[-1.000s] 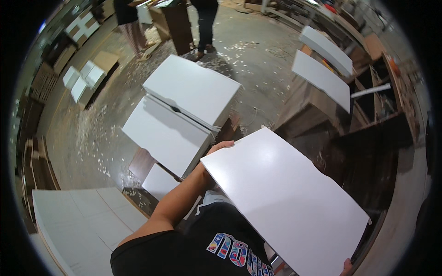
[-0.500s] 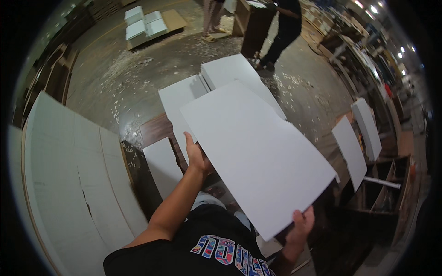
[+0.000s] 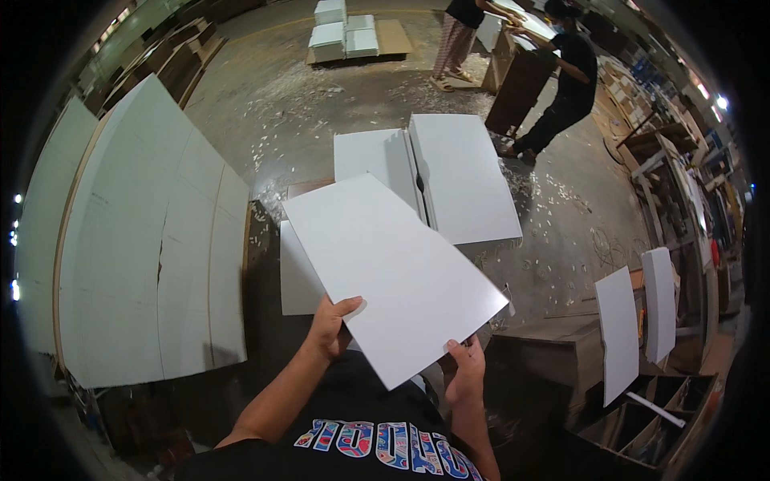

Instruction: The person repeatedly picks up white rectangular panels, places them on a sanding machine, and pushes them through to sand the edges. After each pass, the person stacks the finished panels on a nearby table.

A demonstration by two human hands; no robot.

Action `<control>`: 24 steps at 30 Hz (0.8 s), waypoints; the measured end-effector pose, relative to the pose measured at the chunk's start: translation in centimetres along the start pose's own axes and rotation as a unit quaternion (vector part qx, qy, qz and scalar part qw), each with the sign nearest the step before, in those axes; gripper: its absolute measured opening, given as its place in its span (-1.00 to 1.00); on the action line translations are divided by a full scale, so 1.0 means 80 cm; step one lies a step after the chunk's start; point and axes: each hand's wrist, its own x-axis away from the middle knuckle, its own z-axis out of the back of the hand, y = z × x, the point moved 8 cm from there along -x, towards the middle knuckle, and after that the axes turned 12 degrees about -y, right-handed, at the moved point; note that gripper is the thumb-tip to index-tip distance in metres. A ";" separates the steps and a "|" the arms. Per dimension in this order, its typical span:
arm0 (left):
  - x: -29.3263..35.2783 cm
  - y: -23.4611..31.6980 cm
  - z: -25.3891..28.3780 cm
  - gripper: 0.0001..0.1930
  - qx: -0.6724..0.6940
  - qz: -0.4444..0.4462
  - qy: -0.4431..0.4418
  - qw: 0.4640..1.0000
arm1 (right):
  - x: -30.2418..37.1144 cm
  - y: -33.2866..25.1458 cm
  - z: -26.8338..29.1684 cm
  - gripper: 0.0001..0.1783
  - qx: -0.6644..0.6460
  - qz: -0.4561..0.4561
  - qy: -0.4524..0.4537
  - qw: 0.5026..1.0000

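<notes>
A flat white panel (image 3: 393,272) is held up in front of me, tilted with its far end toward the upper left. My left hand (image 3: 330,325) grips its left edge, thumb on top and fingers underneath. At the near right edge my right hand (image 3: 467,365) pinches the board, its thumb on the upper face. Beyond the panel lie two stacks of white boards, the left stack (image 3: 369,156) partly covered by it and the right stack (image 3: 465,176) lying close beside. Another white board (image 3: 298,276) shows partly beneath the held one.
Tall stacked white sheets (image 3: 152,248) rise at my left. White boards (image 3: 618,337) stand upright at the right, near a divided wooden crate (image 3: 650,425). Two people work at a brown cabinet (image 3: 520,88) ahead. More white stacks (image 3: 345,36) sit at the back; scraps litter the floor.
The panel has come nearer my body and shifted left, uncovering more of the stacks. My left hand has slid toward the panel's near end, its thumb now on top. The view has turned.
</notes>
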 end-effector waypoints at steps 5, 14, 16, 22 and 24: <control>0.000 0.033 0.039 -0.39 -0.037 -0.003 -0.017 0.999 | -0.042 0.005 0.031 -0.32 -0.031 -0.093 -0.019 0.995; -0.161 0.082 0.113 -0.44 -0.042 0.011 -0.068 0.997 | -0.172 0.051 -0.016 -0.41 -0.107 -0.094 -0.045 0.989; -0.186 0.094 0.130 -0.45 -0.068 0.017 -0.055 0.996 | -0.204 0.065 -0.023 -0.43 -0.129 -0.097 -0.033 0.986; -0.226 0.120 0.152 -0.44 -0.078 0.008 -0.071 0.994 | -0.283 0.106 -0.036 -0.62 -0.147 -0.134 0.018 0.980; -0.234 0.122 0.157 -0.42 -0.049 0.015 -0.070 0.996 | -0.299 0.112 -0.037 -0.64 -0.144 -0.137 0.035 0.979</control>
